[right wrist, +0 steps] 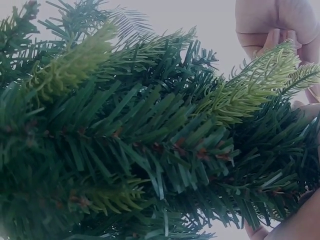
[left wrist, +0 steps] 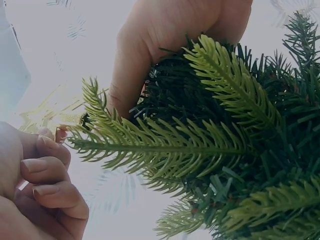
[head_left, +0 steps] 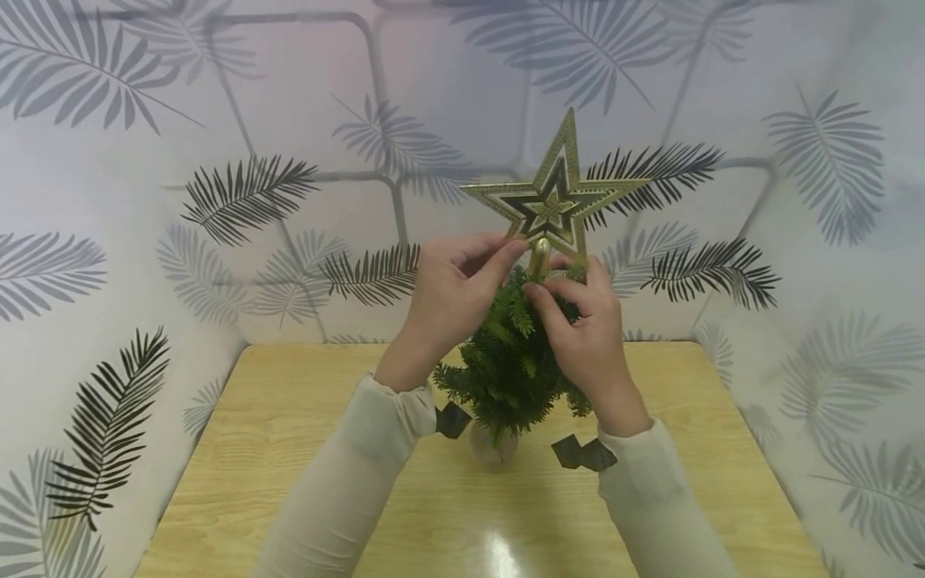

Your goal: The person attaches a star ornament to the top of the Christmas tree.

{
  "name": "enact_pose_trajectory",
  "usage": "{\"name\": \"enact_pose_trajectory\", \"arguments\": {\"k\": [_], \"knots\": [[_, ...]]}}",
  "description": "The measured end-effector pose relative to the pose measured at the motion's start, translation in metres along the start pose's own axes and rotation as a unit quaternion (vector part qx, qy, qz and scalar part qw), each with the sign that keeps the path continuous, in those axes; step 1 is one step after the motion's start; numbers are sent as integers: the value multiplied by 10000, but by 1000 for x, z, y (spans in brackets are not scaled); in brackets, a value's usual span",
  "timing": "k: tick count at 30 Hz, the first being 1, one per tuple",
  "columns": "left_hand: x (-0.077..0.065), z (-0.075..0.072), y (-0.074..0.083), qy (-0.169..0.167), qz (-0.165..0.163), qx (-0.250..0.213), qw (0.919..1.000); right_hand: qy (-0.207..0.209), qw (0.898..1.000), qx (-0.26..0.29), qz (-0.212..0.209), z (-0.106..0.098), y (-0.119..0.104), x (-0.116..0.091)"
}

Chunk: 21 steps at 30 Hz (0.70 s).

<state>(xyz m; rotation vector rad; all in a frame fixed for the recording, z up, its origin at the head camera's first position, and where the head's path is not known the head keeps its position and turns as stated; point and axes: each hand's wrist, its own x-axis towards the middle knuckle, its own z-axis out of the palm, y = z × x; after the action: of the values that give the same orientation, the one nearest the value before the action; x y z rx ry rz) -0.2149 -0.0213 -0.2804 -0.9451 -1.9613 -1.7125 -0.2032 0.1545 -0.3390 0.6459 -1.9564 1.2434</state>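
A gold star tree topper [head_left: 552,207] stands over the tip of a small artificial Christmas tree [head_left: 506,361]. With thumb and fingertips, my left hand [head_left: 455,281] pinches the star low on its left side, beside the gold tube [head_left: 539,258] at its bottom. My right hand [head_left: 592,329] grips the tree's top just under that tube, its thumb in front and fingers behind. In the left wrist view, green branches [left wrist: 165,145] hide part of the right hand [left wrist: 170,40]. Needles fill most of the right wrist view; the exact join of tube and tip is hidden.
The tree's pale round base [head_left: 494,448] rests on a wooden table [head_left: 325,482]. Dark angular pieces show beside it, one by the left sleeve [head_left: 453,421] and another by the right sleeve [head_left: 584,453]. Leaf-patterned walls [head_left: 303,96] surround the table's back and sides.
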Motion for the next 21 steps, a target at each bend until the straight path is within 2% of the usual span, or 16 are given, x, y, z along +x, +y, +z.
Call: {"name": "enact_pose_trajectory", "arguments": {"k": [6, 21], "knots": [[2, 4, -1, -61, 1, -196, 9998, 47, 10000, -6, -3, -3, -1, 0], [-2, 0, -1, 28, -319, -105, 9994, -12, 9999, -129, 50, -1, -3, -2]]}}
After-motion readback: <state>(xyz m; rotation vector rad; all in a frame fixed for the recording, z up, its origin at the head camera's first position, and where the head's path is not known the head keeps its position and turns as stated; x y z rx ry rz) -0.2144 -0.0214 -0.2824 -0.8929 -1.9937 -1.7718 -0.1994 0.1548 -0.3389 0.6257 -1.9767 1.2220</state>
